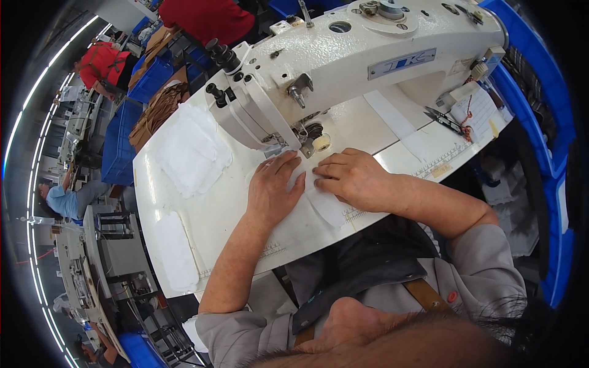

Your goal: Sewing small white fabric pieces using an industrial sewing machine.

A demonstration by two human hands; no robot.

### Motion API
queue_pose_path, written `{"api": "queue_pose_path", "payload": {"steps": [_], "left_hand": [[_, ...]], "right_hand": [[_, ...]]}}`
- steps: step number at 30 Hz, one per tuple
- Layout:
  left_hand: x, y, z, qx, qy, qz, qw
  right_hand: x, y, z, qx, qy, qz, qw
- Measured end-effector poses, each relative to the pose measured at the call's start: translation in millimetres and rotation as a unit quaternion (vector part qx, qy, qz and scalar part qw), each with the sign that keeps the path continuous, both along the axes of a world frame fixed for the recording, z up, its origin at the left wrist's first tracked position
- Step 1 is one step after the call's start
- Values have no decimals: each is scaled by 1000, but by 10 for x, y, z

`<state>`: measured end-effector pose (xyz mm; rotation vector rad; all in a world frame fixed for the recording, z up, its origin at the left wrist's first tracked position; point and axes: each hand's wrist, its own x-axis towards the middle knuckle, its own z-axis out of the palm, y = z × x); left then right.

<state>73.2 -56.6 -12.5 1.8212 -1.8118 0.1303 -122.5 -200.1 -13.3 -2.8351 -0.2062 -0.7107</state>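
Note:
A white sewing machine [399,46] stands on a pale worktable [159,227]; its needle and presser foot [296,142] are just above my hands. My left hand [273,186] lies open on a white fabric piece [326,207], fingertips near the foot. My right hand [348,176] has its fingers curled together on the same fabric, just right of the left hand. A small cream disc [321,143] sits beside the needle area. Stacks of white fabric [189,150] lie on the table's left side.
Thread snips [445,120] and a paper pad [471,111] lie at the right. Blue bins [121,144] stand left, a blue tub [552,202] right. Brown material [156,116] is heaped behind the table. Co-workers in red [202,18] and light blue [64,199] are at neighbouring stations.

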Motion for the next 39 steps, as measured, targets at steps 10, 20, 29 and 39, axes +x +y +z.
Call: {"api": "queue_pose_path", "payload": {"steps": [10,20,29,39], "left_hand": [[46,-85,16,10,46,20,999],[78,73,226,34,-41,-43,998],[-509,406,262,-66,6,-73,995],[-720,472,190,-38,-41,-63,996]], "right_hand": [[89,-38,-21,-9,-28,-15,999],[25,12,-25,-8,-41,-1,999],[-65,91,-42,152,-41,35,987],[-603,204,68,77,25,59,995]]}}
